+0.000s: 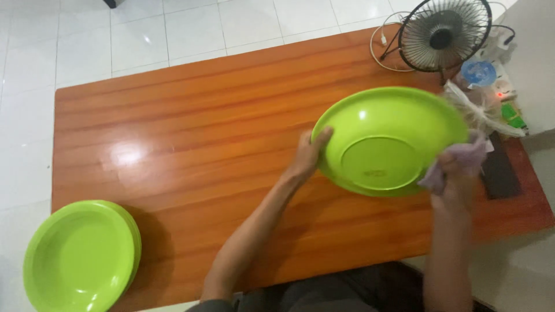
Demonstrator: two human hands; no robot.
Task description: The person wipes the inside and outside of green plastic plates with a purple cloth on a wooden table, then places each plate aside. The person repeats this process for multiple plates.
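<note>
While the wooden table (191, 133) fills most of the view from the head camera, the work is confined to its right half. A green plate (388, 138) is held up above the tabletop, tilted, with its underside and foot ring turned toward the camera and its long axis running left to right between the two hands.

The plate is gripped at its left rim by the left hand (308, 155), fingers hooked over the edge and thumb against the back; that grip is closed firmly on the rim. At the opposite, lower right rim a pale cloth (459, 163) is bunched in the right hand (452, 184), which is closed on it and pressed against the plate's edge. The right hand is blurred, so finger placement cannot be read more closely. The plate thus lies to the right of the left hand and to the upper left of the right hand, both equally close, each touching it.

A stack of green plates (81, 254) is noted at the near left corner of the table, well apart from both hands and nearer the left arm. A small black fan (444, 33) stands at the far right corner, with a clutter of small items (491, 86) just beside it.
</note>
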